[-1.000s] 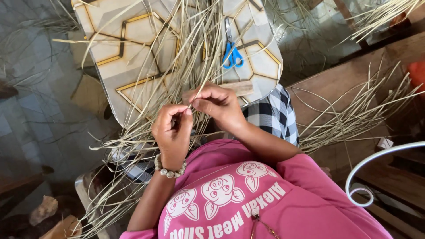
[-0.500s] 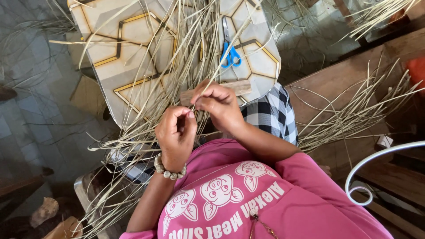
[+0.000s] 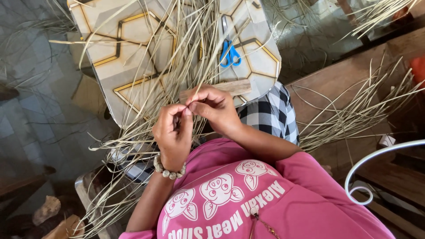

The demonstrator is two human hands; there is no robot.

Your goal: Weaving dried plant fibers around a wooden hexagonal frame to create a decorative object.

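My left hand [image 3: 173, 132], with a bead bracelet on the wrist, and my right hand [image 3: 215, 107] meet fingertip to fingertip over my lap. Both pinch thin dry straw strands [image 3: 191, 66] that fan out upward across a pale board [image 3: 133, 53] marked with gold hexagon lines. A small wooden block [image 3: 233, 87] lies on the board just beyond my right hand. Blue-handled scissors [image 3: 230, 52] rest farther up on the board. My pink shirt fills the bottom of the view.
More loose straw [image 3: 354, 115] lies on a brown wooden surface [image 3: 336, 79] at right. A checked black-and-white cloth [image 3: 268, 113] covers my lap. A curled white metal rail [image 3: 376, 159] stands at lower right. Grey floor tiles [image 3: 35, 110] are at left.
My left hand has risen a little and closed in on my right hand, so the fingertips now touch on the strands. The board and scissors have not moved.
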